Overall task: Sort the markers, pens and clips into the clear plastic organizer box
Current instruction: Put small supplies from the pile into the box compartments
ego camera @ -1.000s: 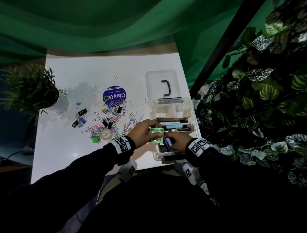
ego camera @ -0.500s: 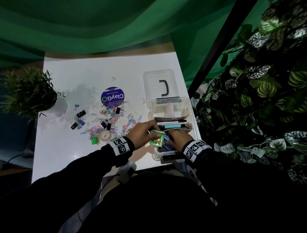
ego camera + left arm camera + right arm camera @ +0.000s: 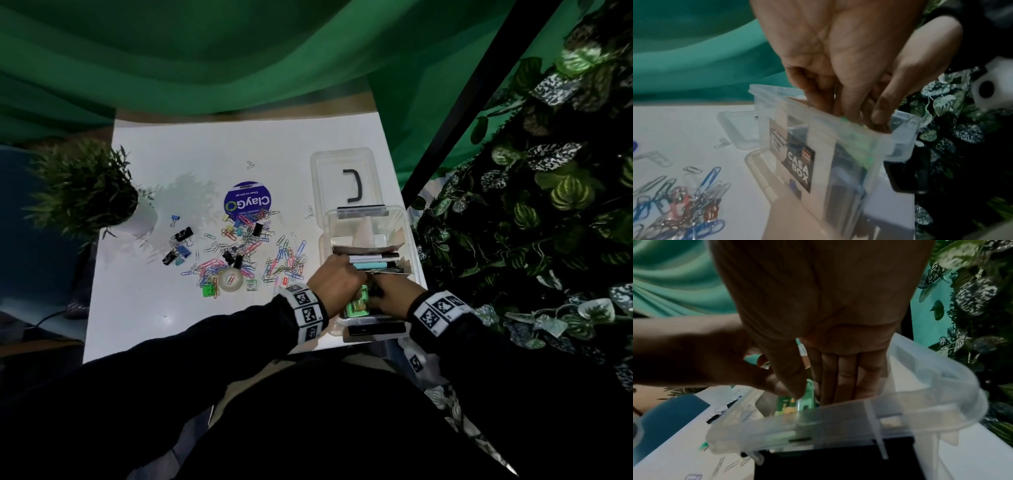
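The clear organizer box [image 3: 409,236] stands at the table's right edge, with markers and pens [image 3: 373,262] lying across its middle. Over its near end my left hand [image 3: 352,291] and right hand [image 3: 376,291] meet on a small green packet [image 3: 356,303] standing on edge inside. In the left wrist view my left hand [image 3: 849,113] reaches down past the box rim [image 3: 900,131], fingers curled on the packet [image 3: 857,139]. In the right wrist view the packet [image 3: 806,395] sits between the thumb and straight fingers of my right hand [image 3: 812,391]. Loose coloured paper clips [image 3: 246,250] and binder clips [image 3: 181,234] lie left of the box.
The box lid [image 3: 342,171] lies behind the box. A tape roll [image 3: 231,279], a round blue ClayGo pack [image 3: 247,202] and a potted plant [image 3: 89,192] are on the white table [image 3: 144,318]. A leafy wall [image 3: 548,222] stands close on the right.
My left hand has carried the green packet from beside the box's left wall to over its near end, turning it on edge. My right hand has come up against it.
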A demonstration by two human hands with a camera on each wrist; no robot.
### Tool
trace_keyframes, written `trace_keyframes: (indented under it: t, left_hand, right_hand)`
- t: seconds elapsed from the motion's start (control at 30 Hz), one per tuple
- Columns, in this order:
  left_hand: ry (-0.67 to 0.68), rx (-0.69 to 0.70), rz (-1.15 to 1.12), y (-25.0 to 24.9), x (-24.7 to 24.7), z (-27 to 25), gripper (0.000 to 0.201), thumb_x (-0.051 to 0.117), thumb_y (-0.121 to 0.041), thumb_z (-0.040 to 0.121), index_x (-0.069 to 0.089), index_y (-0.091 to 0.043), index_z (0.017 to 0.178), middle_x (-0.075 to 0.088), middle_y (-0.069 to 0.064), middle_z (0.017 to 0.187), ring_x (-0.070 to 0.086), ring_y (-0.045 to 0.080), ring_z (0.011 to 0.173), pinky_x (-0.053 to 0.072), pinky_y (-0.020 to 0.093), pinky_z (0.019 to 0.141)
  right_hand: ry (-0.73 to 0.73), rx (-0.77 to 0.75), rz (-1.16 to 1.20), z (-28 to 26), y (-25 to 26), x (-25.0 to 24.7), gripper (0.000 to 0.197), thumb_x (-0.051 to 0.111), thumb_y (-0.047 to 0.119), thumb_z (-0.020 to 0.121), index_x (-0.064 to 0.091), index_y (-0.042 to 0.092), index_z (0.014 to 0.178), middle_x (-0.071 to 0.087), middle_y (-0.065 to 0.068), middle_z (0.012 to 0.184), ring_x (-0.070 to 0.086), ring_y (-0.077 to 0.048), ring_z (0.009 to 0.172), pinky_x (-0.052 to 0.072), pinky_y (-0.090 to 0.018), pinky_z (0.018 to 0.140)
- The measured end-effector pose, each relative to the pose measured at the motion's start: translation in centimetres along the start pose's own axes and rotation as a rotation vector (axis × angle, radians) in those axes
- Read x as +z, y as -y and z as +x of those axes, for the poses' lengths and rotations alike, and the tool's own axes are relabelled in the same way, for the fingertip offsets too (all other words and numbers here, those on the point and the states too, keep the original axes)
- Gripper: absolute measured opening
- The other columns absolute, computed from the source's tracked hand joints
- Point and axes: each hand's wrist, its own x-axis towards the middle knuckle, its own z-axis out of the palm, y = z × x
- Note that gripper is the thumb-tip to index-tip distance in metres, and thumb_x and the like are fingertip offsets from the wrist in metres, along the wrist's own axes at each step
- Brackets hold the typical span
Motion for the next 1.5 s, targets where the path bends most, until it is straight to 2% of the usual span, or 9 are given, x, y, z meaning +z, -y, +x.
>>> trace_keyframes:
  t: [0.2, 0.33, 0.6, 0.77, 0.93, 1.1, 1.2, 1.3, 1.5]
  left_hand:
    - [-0.162, -0.024, -0.079, 1.7, 0.5, -1.1, 0.035, 0.077, -0.025, 0.07, 0.063, -0.013, 0.1, 0.059, 0.012, 0.108, 0.054, 0.03, 0.098, 0.044, 0.037, 0.078]
    - [-0.294, -0.336, -0.344, 6.7, -0.2, -4.5, 0.016, 0.064, -0.028, 0.086, 0.058, -0.015, 0.094, 0.056, 0.006, 0.092, 0.053, 0.023, 0.083, 0.043, 0.034, 0.074]
    - [0.034, -0.926, -0.425, 19.7, 5.5, -16.1, 0.014, 0.055, -0.025, 0.088, 0.048, -0.013, 0.087, 0.055, 0.013, 0.09, 0.058, 0.032, 0.08, 0.039, 0.033, 0.062]
    - [0.198, -0.91, -0.432, 20.9, 8.4, -18.9, 0.042, 0.067, -0.036, 0.083, 0.047, -0.011, 0.109, 0.049, 0.016, 0.105, 0.058, 0.036, 0.089, 0.041, 0.036, 0.07]
    - [0.133, -0.854, -0.515, 22.3, 8.5, -18.9, 0.034, 0.061, -0.016, 0.081, 0.046, -0.013, 0.111, 0.052, 0.016, 0.104, 0.057, 0.037, 0.09, 0.042, 0.037, 0.072]
    - [-0.006, -0.772, -0.705, 25.0, 8.2, -20.8, 0.021, 0.058, -0.015, 0.074, 0.06, -0.019, 0.094, 0.044, 0.01, 0.094, 0.045, 0.025, 0.085, 0.042, 0.034, 0.076]
    - [-0.106, -0.741, -0.71, 27.7, 8.0, -21.1, 0.017, 0.047, -0.007, 0.077, 0.056, -0.012, 0.064, 0.056, 0.018, 0.074, 0.053, 0.03, 0.082, 0.047, 0.044, 0.075]
    - [-0.097, -0.788, -0.719, 29.6, 7.0, -20.4, 0.021, 0.046, -0.002, 0.085, 0.052, 0.0, 0.065, 0.06, 0.023, 0.078, 0.06, 0.034, 0.084, 0.05, 0.038, 0.076]
    - [-0.133, -0.986, -0.583, 30.7, 7.0, -19.8, 0.004, 0.05, -0.014, 0.086, 0.047, -0.015, 0.089, 0.059, 0.007, 0.084, 0.056, 0.03, 0.076, 0.041, 0.033, 0.063]
  right_hand:
    - [0.015, 0.101, -0.216, 0.3, 1.9, 0.5, 0.03, 0.052, 0.034, 0.088, 0.064, 0.014, 0.108, 0.068, -0.011, 0.105, 0.064, -0.029, 0.097, 0.051, -0.034, 0.08]
    - [-0.082, 0.062, -0.313, 0.0, 5.9, -2.5, 0.027, 0.046, 0.036, 0.094, 0.063, 0.014, 0.095, 0.066, -0.005, 0.098, 0.064, -0.028, 0.092, 0.053, -0.037, 0.078]
    - [-0.052, -0.217, -0.185, 7.1, 19.5, 0.4, 0.012, 0.054, 0.024, 0.091, 0.048, 0.015, 0.096, 0.061, -0.011, 0.101, 0.061, -0.03, 0.092, 0.045, -0.035, 0.072]
    - [0.014, -0.174, -0.21, 12.3, 23.1, 5.4, 0.04, 0.055, 0.019, 0.091, 0.045, 0.008, 0.128, 0.055, -0.018, 0.116, 0.061, -0.038, 0.1, 0.048, -0.041, 0.078]
    - [0.059, -0.166, -0.322, 14.3, 23.4, 7.3, 0.058, 0.051, 0.005, 0.09, 0.027, 0.002, 0.143, 0.051, -0.021, 0.123, 0.059, -0.04, 0.108, 0.048, -0.044, 0.082]
    - [0.007, -0.066, -0.015, 15.0, 23.4, 6.3, 0.033, 0.058, 0.032, 0.087, 0.048, 0.018, 0.116, 0.052, -0.008, 0.094, 0.059, -0.031, 0.08, 0.043, -0.033, 0.069]
    - [0.088, 0.046, 0.319, 14.7, 23.0, 4.5, 0.009, 0.055, 0.023, 0.087, 0.061, 0.016, 0.086, 0.054, -0.004, 0.073, 0.059, -0.025, 0.066, 0.042, -0.02, 0.052]
    - [0.104, 0.151, 0.549, 15.0, 22.6, 4.2, 0.014, 0.051, 0.021, 0.084, 0.054, 0.015, 0.071, 0.056, -0.007, 0.067, 0.051, -0.02, 0.05, 0.038, -0.018, 0.045]
    - [0.036, -0.165, 0.033, 16.6, 24.9, 6.3, 0.025, 0.061, 0.042, 0.087, 0.048, 0.021, 0.084, 0.054, 0.002, 0.086, 0.055, -0.016, 0.07, 0.043, -0.029, 0.063]
